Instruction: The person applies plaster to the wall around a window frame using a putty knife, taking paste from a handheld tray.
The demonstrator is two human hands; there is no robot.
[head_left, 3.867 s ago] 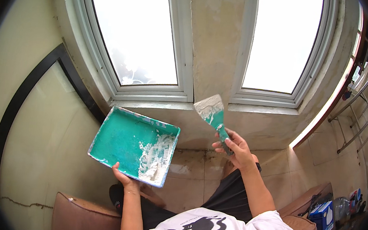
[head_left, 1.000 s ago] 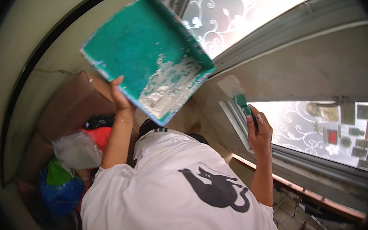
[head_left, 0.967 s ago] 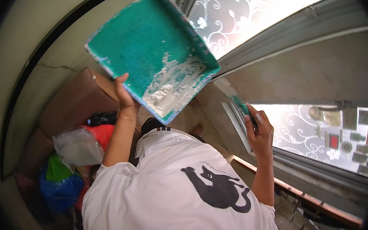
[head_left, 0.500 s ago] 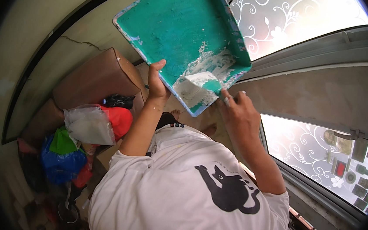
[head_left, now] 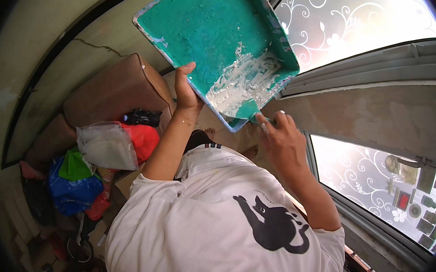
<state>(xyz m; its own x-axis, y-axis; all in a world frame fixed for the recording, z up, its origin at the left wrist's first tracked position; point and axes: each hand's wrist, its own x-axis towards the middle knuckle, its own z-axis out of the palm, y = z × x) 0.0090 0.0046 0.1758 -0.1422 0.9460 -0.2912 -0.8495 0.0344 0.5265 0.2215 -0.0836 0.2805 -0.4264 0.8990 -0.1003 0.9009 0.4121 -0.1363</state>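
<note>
A green paint tray (head_left: pixel 196 25) with a chipped, paint-smeared rim is held up in front of me. My left hand (head_left: pixel 186 87) grips its near left edge, the thumb over the rim and the other fingers hidden underneath. White paste (head_left: pixel 241 81) is smeared over the tray's near right corner. My right hand (head_left: pixel 282 139) is closed round the handle of a green putty knife (head_left: pixel 248 109). The knife's blade rests in the paste by the near corner, its front edge hidden in the white.
On the left stands a brown padded seat (head_left: pixel 113 85), with a clear plastic bag (head_left: pixel 106 144), a red bag (head_left: pixel 142 140) and a blue bag (head_left: pixel 71 188) beside it. A cracked wall lies behind. Frosted windows (head_left: pixel 352 28) with a grey frame line the right side.
The putty knife has moved slightly down and left toward the near corner, and its paste-covered blade now presses into the tray. The paste looks more spread out. My left hand keeps its grip.
</note>
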